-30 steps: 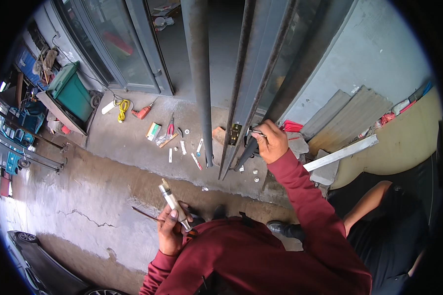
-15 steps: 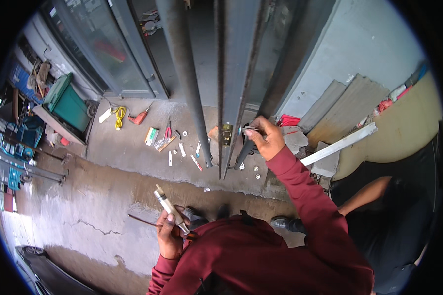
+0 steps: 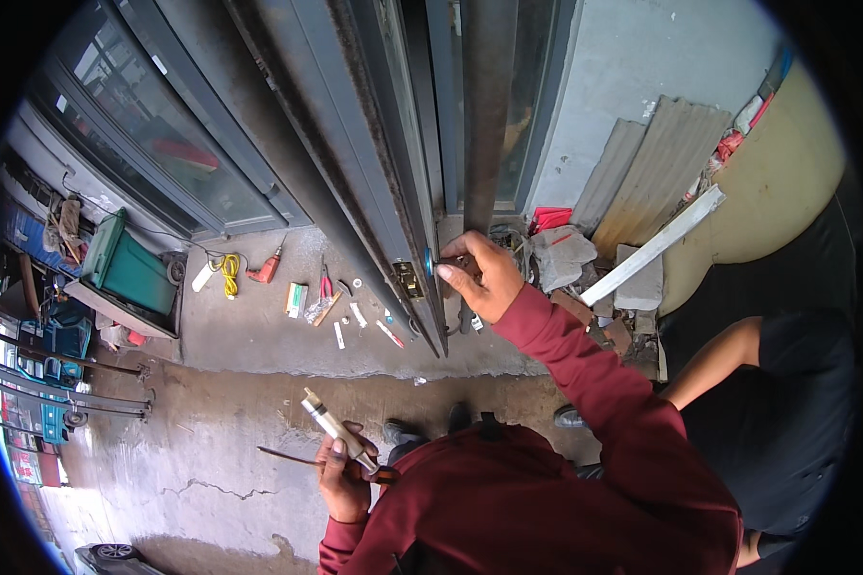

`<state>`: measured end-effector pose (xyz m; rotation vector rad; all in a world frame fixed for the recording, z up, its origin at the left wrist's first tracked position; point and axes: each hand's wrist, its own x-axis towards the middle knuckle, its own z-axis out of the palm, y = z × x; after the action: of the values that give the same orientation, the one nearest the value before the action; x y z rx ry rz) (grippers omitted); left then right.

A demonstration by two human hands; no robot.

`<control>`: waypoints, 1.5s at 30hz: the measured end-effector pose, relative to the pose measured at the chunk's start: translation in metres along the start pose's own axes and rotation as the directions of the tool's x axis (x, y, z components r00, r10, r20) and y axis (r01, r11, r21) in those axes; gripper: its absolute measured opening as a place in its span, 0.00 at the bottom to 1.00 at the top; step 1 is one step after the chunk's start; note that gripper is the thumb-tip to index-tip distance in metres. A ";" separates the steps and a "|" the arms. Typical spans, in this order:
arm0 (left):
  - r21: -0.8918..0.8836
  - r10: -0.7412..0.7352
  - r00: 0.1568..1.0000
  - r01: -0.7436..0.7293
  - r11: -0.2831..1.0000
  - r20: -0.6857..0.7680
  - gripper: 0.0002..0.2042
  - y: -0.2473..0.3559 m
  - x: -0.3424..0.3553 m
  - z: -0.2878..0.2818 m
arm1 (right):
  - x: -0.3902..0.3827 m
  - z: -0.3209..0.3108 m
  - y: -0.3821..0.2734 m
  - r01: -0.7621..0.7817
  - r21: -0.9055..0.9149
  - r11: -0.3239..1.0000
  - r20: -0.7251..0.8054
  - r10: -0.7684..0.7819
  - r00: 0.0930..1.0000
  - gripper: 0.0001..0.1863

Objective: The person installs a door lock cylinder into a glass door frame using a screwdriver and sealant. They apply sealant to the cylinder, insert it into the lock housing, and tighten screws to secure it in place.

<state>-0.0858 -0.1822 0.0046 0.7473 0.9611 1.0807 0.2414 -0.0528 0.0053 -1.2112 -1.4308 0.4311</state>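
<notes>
Swung closer since a second ago: dark metal door edge (image 3: pixel 408 220). Right hand (image 3: pixel 484 276) pinching small blue part (image 3: pixel 429 259) against it beside brass latch plate (image 3: pixel 409 280). Left hand (image 3: pixel 343 465), low near concrete floor (image 3: pixel 211 450), fingers wrapped round lock cylinder (image 3: pixel 331 426) and thin rod (image 3: pixel 288 456), kept ready.

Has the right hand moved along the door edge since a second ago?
No: the right hand stays at the lock plate on the door edge; only the camera view shifted.

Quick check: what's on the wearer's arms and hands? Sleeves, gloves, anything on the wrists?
Both arms are in long dark red sleeves of a soft, sweatshirt-like top, ending in cuffs at the wrists. The left hand and right hand are bare, without gloves. No watch, ring or band shows; the cuffs cover the wrists.
</notes>
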 end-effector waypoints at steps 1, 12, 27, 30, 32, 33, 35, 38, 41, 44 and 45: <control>0.002 -0.009 1.000 0.009 1.000 -0.002 0.29 0.000 0.000 0.000 | -0.001 0.000 0.002 0.179 -0.154 0.972 -0.014 -0.184 0.983 0.12; -0.006 -0.019 1.000 0.020 1.000 0.014 0.27 0.001 0.003 0.002 | 0.003 0.002 0.009 -0.366 0.243 0.898 0.149 0.338 0.929 0.22; -0.001 -0.015 1.000 0.015 1.000 -0.022 0.28 -0.001 0.003 0.003 | 0.004 -0.001 0.005 -0.144 -0.015 0.989 0.118 0.145 0.982 0.19; -0.069 -0.028 1.000 0.027 0.997 -0.010 0.24 -0.003 0.003 0.001 | 0.004 0.004 0.008 0.191 -0.278 0.941 -0.003 -0.200 0.980 0.18; -0.144 -0.020 1.000 0.023 0.989 0.021 0.20 -0.002 0.003 0.000 | 0.009 0.005 0.008 -0.481 0.245 0.842 0.142 0.460 0.877 0.19; -0.135 -0.022 1.000 0.024 0.991 0.014 0.20 -0.002 0.003 -0.001 | 0.012 0.006 0.007 -0.726 0.425 0.540 0.317 0.662 0.678 0.20; -0.136 -0.007 1.000 0.011 0.991 0.030 0.20 -0.002 0.004 0.000 | 0.016 0.002 0.003 -0.805 0.404 0.434 0.358 0.735 0.576 0.22; -0.142 -0.018 1.000 0.020 0.990 0.016 0.20 -0.001 0.004 0.000 | 0.013 -0.003 -0.003 -0.773 0.346 0.532 0.349 0.691 0.632 0.22; -0.132 -0.005 1.000 0.008 0.991 0.023 0.20 0.000 0.003 0.001 | 0.008 -0.006 -0.003 -0.693 0.328 0.642 0.409 0.564 0.717 0.20; -0.120 -0.006 0.999 0.010 0.993 0.039 0.21 0.002 0.003 0.000 | 0.002 -0.008 0.001 -0.634 0.289 0.718 0.472 0.469 0.747 0.15; -0.112 -0.030 0.999 0.031 0.993 0.012 0.21 0.002 0.003 0.000 | 0.002 -0.007 0.003 -0.297 0.137 0.945 0.311 0.244 0.919 0.15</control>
<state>-0.0857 -0.1782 0.0059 0.6443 0.8929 1.0937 0.2492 -0.0527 0.0058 -1.2373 -1.4338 0.9467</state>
